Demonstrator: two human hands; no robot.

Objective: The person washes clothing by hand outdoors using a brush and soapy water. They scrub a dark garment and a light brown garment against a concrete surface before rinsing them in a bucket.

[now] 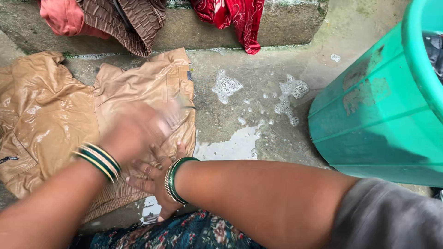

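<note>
A wet tan jacket (50, 115) lies spread flat on the concrete floor. My left hand (134, 131) is over the jacket's right front panel and blurred by motion. Something pale shows at its fingertips, but I cannot make out what it is. My right hand (154, 177) reaches across from the right and presses flat on the jacket's ribbed hem (110, 196), fingers apart. Both wrists carry green and gold bangles.
A big green plastic tub (383, 110) stands at the right. Soap foam (226, 85) and a puddle (230, 147) lie on the wet floor beside the jacket. On the stone step (286, 23) behind hang a red cloth (235, 16), a brown striped garment (134, 23) and a pink one (64, 18).
</note>
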